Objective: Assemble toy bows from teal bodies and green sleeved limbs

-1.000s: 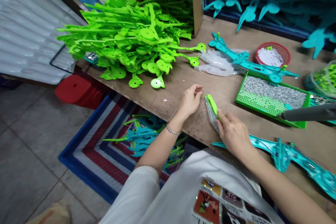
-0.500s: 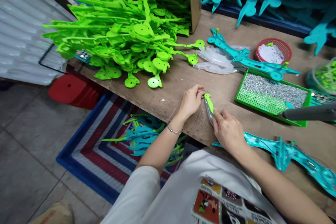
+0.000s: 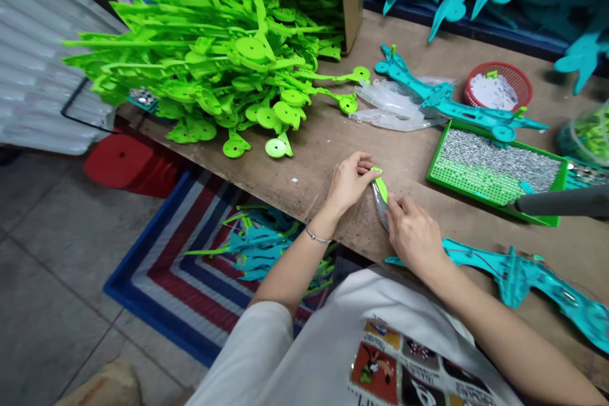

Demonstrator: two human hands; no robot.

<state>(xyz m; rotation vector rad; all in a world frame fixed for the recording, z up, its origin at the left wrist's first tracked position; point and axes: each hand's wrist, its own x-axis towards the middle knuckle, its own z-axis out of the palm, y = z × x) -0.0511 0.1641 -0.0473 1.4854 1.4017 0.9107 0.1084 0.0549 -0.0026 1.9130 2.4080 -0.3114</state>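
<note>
My left hand (image 3: 349, 183) pinches the top end of a small green plastic piece (image 3: 380, 190) that lies against a clear plastic part at the front of the brown table (image 3: 328, 139). My right hand (image 3: 415, 235) grips the lower end of the same green and clear piece, fingers closed around it. Both hands meet over the table's near edge. A big heap of bright green plastic parts (image 3: 219, 57) lies at the back left.
Clear plastic parts (image 3: 390, 108) and a teal part (image 3: 447, 104) lie in the middle. A green tray of small metal bits (image 3: 495, 171), a red basket (image 3: 498, 87) and a grey tool (image 3: 561, 202) stand right. Another teal part (image 3: 528, 276) lies near the front edge. Teal parts lie on the striped rug (image 3: 190, 266) below.
My left hand has moved right and closed on the top end of the green piece. My right hand has turned the piece a little more upright and kept its hold.
</note>
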